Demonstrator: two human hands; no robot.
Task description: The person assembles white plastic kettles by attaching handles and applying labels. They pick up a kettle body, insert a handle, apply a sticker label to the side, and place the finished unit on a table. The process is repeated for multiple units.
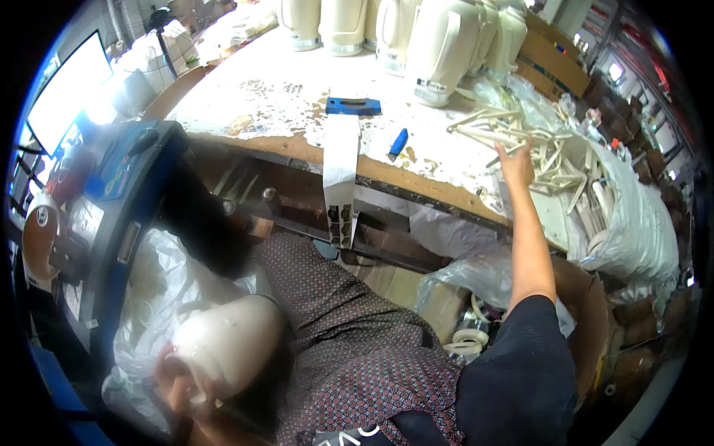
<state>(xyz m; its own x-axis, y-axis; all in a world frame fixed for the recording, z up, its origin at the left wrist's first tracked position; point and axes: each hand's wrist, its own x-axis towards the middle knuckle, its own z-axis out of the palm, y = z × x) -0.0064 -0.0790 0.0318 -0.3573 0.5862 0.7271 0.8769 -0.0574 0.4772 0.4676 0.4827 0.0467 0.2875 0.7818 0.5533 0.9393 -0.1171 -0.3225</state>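
Note:
At the lower left, my left hand [182, 390] is closed on the rim end of a cream jug body [238, 338], which lies tilted across my lap and is slightly blurred. My right arm stretches over the workbench [253, 97]. There my right hand [515, 165], with thumb and fingers apart, touches the near edge of a tangled pile of cream plastic handles [554, 167]. Part of the fingers is hidden among the pieces. Several cream jugs with handles [442, 52] stand upright at the back of the bench.
On the bench lie a blue tool [353, 106], a blue utility knife [399, 143] and a label strip [341, 175] hanging over the front edge. A blue-and-black machine [130, 201] stands left, beside a clear plastic bag [160, 290]. A cardboard box [584, 312] sits under the right side.

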